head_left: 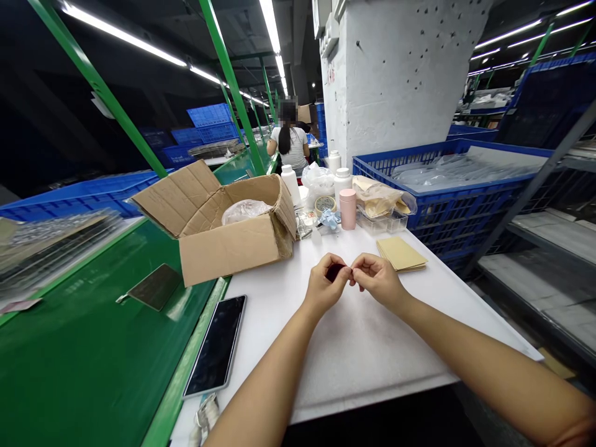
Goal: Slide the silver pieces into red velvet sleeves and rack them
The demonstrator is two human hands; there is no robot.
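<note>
Above the middle of the white table (372, 335), my left hand (327, 279) is closed around a small dark red piece (334, 272), mostly hidden by the fingers, so its kind does not show. My right hand (376, 277) meets it fingertip to fingertip, its thumb and forefinger pinched at the piece's right end. Whatever sits in that pinch is too small to make out. Just beyond my right hand lies a stack of yellowish paper sheets (401, 253). An open cardboard box (228, 248) with a clear plastic bag (246, 212) inside stands to the far left of my hands.
A phone (216, 347) lies at the table's left edge, beside the green conveyor belt (84, 366) carrying a dark flat plate (156, 287). At the back stand a pink bottle (347, 209), white bottles (343, 183) and a tape roll (325, 205). Blue crates (433, 217) flank the right; a person (289, 146) sits ahead.
</note>
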